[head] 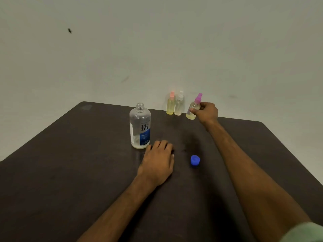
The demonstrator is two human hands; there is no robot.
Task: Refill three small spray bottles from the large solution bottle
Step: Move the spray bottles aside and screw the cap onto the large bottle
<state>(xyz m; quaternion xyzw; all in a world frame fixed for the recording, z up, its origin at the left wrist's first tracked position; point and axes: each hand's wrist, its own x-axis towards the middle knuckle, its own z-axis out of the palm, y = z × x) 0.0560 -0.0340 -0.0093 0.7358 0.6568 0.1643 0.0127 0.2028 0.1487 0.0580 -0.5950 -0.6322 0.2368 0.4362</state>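
One firm grip: your right hand (208, 111) pinches the tilted purple-topped spray bottle (193, 110) at one o'clock. Your left hand (159, 159) rests open beside the uncapped solution bottle (139, 126) at eleven. Level it, clear of the two other spray bottles (179, 105).

Left hand (158, 159) lies flat, palm down; right hand (208, 112), arm outstretched, pinches the purple-capped spray bottle (190, 116).
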